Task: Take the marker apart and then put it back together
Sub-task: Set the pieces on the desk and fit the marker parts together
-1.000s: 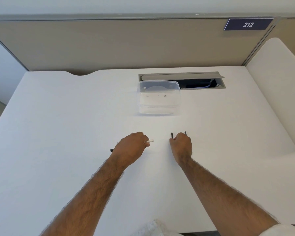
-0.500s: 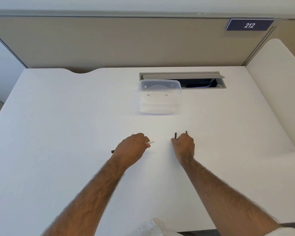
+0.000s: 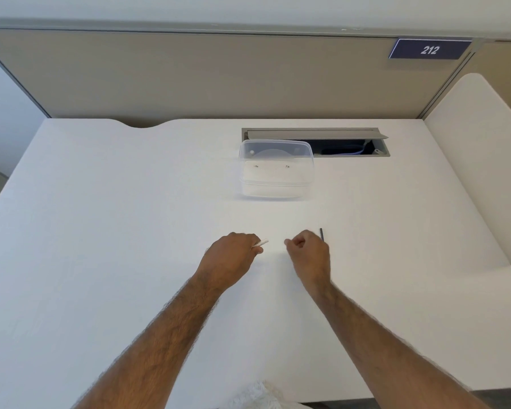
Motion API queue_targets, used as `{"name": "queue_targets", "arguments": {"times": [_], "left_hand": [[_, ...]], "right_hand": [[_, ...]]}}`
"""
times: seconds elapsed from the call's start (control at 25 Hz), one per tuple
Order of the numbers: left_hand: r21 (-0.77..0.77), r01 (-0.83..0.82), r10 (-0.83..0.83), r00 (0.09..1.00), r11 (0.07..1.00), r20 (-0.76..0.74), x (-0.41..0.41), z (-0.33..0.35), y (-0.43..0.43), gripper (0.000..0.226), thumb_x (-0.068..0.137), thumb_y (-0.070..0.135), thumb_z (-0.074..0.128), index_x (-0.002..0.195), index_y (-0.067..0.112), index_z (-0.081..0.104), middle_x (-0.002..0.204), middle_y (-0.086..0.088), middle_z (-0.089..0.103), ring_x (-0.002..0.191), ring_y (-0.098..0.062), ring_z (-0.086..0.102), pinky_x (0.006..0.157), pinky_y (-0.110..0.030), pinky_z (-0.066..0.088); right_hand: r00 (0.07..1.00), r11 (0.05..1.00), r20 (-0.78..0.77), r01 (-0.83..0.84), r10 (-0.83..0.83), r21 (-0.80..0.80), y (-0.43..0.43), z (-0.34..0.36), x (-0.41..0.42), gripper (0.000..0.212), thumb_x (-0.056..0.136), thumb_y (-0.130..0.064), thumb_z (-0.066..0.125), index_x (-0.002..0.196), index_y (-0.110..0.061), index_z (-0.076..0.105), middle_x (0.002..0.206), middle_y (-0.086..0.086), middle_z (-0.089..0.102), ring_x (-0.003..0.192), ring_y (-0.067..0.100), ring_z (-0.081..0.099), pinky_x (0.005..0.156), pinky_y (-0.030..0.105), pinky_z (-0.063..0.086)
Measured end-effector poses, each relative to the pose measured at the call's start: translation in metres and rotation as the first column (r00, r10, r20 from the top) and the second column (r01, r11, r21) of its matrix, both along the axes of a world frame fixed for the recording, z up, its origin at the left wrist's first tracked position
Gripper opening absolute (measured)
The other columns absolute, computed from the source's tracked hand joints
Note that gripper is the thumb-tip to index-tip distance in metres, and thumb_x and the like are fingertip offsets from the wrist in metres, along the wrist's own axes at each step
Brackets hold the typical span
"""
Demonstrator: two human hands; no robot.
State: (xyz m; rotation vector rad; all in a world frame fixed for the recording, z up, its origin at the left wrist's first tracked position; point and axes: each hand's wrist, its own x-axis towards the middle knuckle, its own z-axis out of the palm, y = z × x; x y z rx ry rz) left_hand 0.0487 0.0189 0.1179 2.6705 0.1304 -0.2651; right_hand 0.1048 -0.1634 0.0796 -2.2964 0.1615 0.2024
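Two hands over white desk (image 3: 101, 231), marker in pieces. Left hand (image 3: 230, 258) curled round white tube (image 3: 261, 242); right hand (image 3: 309, 255) fisted beside thin black piece (image 3: 321, 234), grip on it unclear. Probably mid-disassembly or starting reassembly; next, likely aligning parts end to end.

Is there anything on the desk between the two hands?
No. In the head view, only bare white desk lies between the left hand and the right hand.
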Motion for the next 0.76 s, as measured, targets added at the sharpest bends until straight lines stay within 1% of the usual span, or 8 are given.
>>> {"name": "queue_targets", "arguments": {"times": [0.08,0.16,0.32,0.44,0.52,0.6,0.68,0.76], "left_hand": [[-0.077,-0.094,0.096,0.995,0.993,0.02,0.0,0.002,-0.007,0.021,0.101,0.043,0.047,0.096,0.029,0.063,0.085,0.013,0.07,0.077,-0.015,0.065,0.059,-0.031,0.049],[-0.331,-0.246,0.266,0.964,0.911,0.016,0.001,0.004,-0.018,0.017,0.099,0.039,0.053,0.095,0.028,0.066,0.086,0.016,0.075,0.076,-0.01,0.07,0.064,-0.031,0.056],[-0.794,-0.488,0.524,0.812,0.363,-0.259,0.002,0.001,-0.034,0.01,0.096,0.023,0.066,0.095,0.015,0.071,0.086,0.001,0.08,0.077,-0.022,0.077,0.065,-0.032,0.061],[-0.855,-0.491,0.484,0.796,0.166,-0.364,0.0,-0.001,-0.036,0.02,0.094,0.024,0.071,0.099,0.005,0.073,0.091,-0.01,0.08,0.078,-0.026,0.076,0.065,-0.03,0.061],[-0.845,-0.482,0.479,0.812,0.232,-0.332,0.002,-0.003,-0.039,0.023,0.093,0.029,0.071,0.095,0.006,0.075,0.091,-0.012,0.079,0.071,-0.022,0.075,0.062,-0.03,0.061],[-0.728,-0.459,0.512,0.841,0.509,-0.172,0.0,-0.008,-0.042,0.024,0.093,0.039,0.07,0.089,0.016,0.072,0.085,0.0,0.077,0.066,-0.014,0.071,0.06,-0.031,0.059],[-0.395,-0.336,0.41,0.905,0.855,0.118,-0.006,-0.014,-0.046,0.012,0.095,0.038,0.065,0.1,0.027,0.065,0.095,0.012,0.069,0.076,-0.008,0.066,0.063,-0.033,0.057],[-0.091,-0.109,0.131,0.948,0.99,0.289,-0.009,-0.024,-0.05,0.026,0.098,0.026,0.061,0.124,0.031,0.058,0.107,0.01,0.061,0.087,-0.014,0.063,0.064,-0.039,0.058]], "right_hand": [[0.993,0.978,-0.017,-0.11,0.115,0.176,0.007,0.005,-0.022,0.012,0.084,-0.024,0.072,0.073,-0.023,0.065,0.068,-0.012,0.068,0.062,0.002,0.062,0.059,0.018,0.045],[0.982,0.931,-0.035,-0.163,0.185,0.327,0.011,0.008,-0.042,0.007,0.084,-0.02,0.074,0.079,-0.021,0.069,0.075,-0.015,0.072,0.064,0.0,0.064,0.061,0.014,0.048],[0.977,0.878,-0.14,-0.076,0.161,0.473,0.007,0.014,-0.053,0.01,0.085,-0.01,0.077,0.09,-0.01,0.069,0.084,0.003,0.076,0.071,0.009,0.069,0.067,0.019,0.055],[0.968,0.813,-0.207,0.003,0.145,0.582,-0.006,0.019,-0.05,0.013,0.084,-0.001,0.075,0.093,-0.007,0.068,0.074,0.008,0.071,0.066,0.018,0.067,0.06,0.026,0.054],[0.971,0.81,-0.204,0.022,0.122,0.586,-0.015,0.019,-0.049,0.013,0.084,-0.003,0.074,0.092,-0.012,0.07,0.071,0.003,0.07,0.062,0.015,0.063,0.053,0.025,0.05],[0.979,0.847,-0.192,0.047,0.066,0.53,-0.021,0.016,-0.047,0.012,0.084,-0.007,0.074,0.09,-0.016,0.072,0.073,0.001,0.071,0.062,0.011,0.061,0.057,0.027,0.051],[0.986,0.884,-0.167,0.063,0.018,0.464,-0.024,0.012,-0.044,0.011,0.084,-0.007,0.072,0.087,-0.018,0.073,0.073,-0.001,0.071,0.061,0.009,0.06,0.058,0.027,0.052],[0.992,0.919,-0.123,0.04,0.009,0.392,-0.027,0.008,-0.041,0.013,0.083,-0.007,0.071,0.085,-0.02,0.073,0.073,-0.005,0.07,0.06,0.006,0.059,0.058,0.023,0.05]]}}
